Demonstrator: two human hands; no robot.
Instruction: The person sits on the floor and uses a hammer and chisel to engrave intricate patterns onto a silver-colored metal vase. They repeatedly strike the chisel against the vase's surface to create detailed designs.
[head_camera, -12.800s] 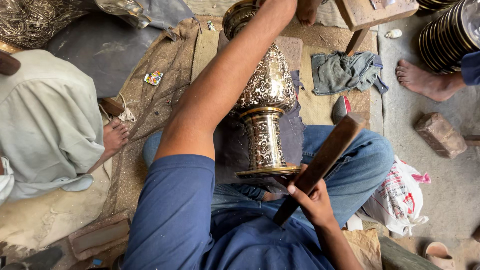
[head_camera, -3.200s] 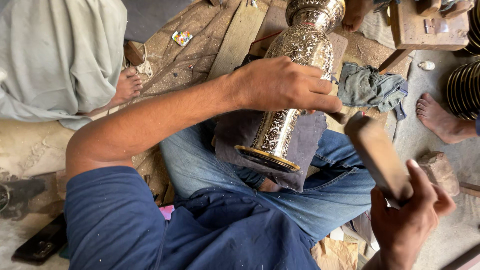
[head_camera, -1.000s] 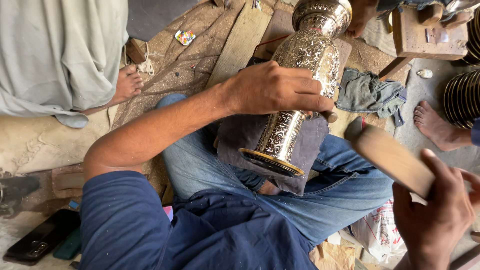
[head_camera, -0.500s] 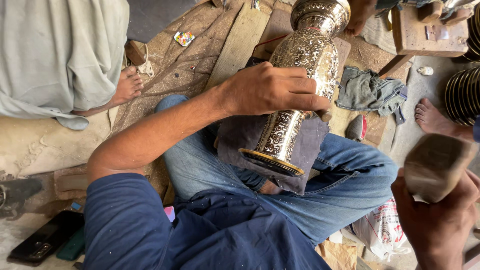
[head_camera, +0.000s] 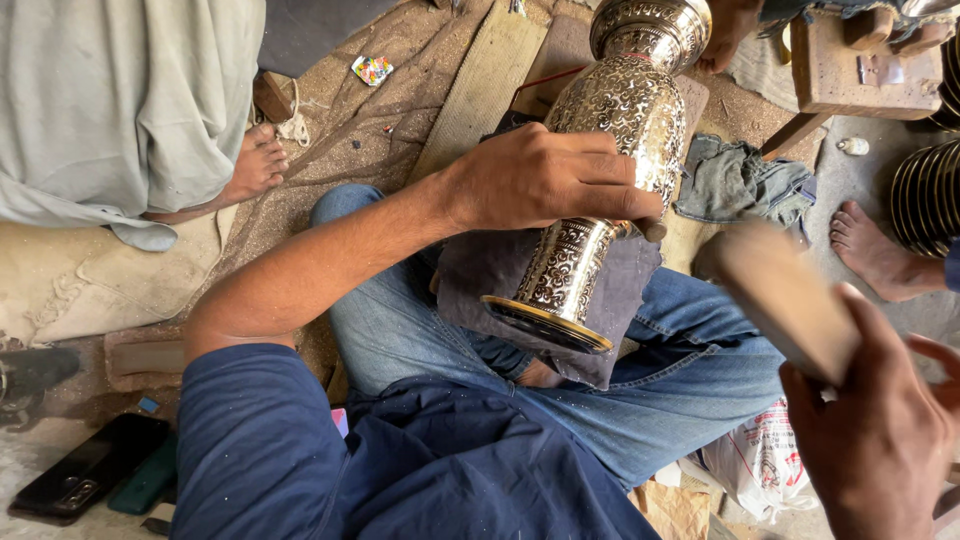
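Observation:
An ornate engraved brass vase (head_camera: 622, 105) lies tilted across my lap, its round foot (head_camera: 548, 322) toward me and resting on a dark cloth (head_camera: 610, 300). My left hand (head_camera: 545, 180) grips the vase around its narrow stem. My right hand (head_camera: 880, 430) is raised at the lower right, closed on a wooden mallet (head_camera: 775, 290) that is blurred by motion and held apart from the vase, to its right.
Another person in pale clothing sits at the left with a bare foot (head_camera: 258, 160). Another bare foot (head_camera: 878, 250) is at the right. A crumpled grey rag (head_camera: 738, 180), a wooden block (head_camera: 850, 70), stacked metal plates (head_camera: 930, 195) and a phone (head_camera: 85, 470) lie around.
The mallet in my right hand has swung upward and toward the vase over the last second. My left hand keeps its grip on the vase stem.

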